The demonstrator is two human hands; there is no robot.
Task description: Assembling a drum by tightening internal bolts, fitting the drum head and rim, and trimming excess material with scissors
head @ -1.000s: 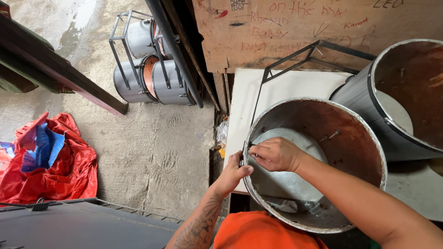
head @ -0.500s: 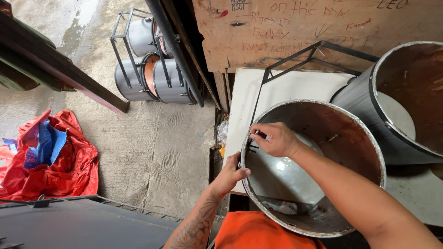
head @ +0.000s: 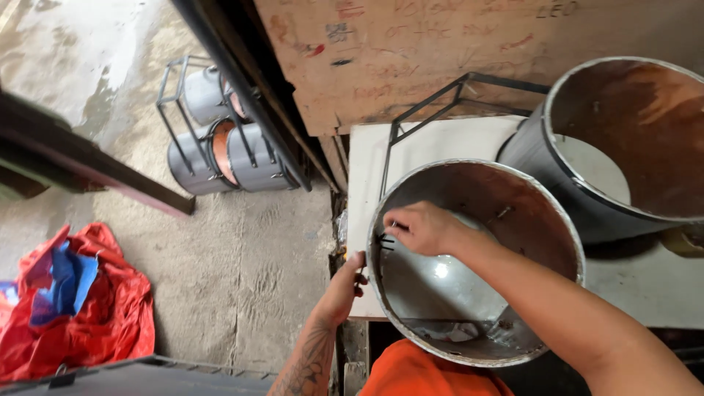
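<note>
A round metal drum with a rusty inside wall and a shiny bottom stands on a white worktop in front of me. My right hand reaches inside it, fingers pinched on a small dark fastener at the left wall. My left hand presses against the outside of the drum at the same spot; its fingertips are hidden behind the rim. A black metal rod frame rises behind the drum.
A second, larger drum stands at the right. A scribbled wooden board leans behind. On the concrete floor are grey cans in a wire rack, a red and blue cloth and a dark beam.
My right hand has shifted slightly up along the drum's left inner wall. My left hand stays against the outside.
</note>
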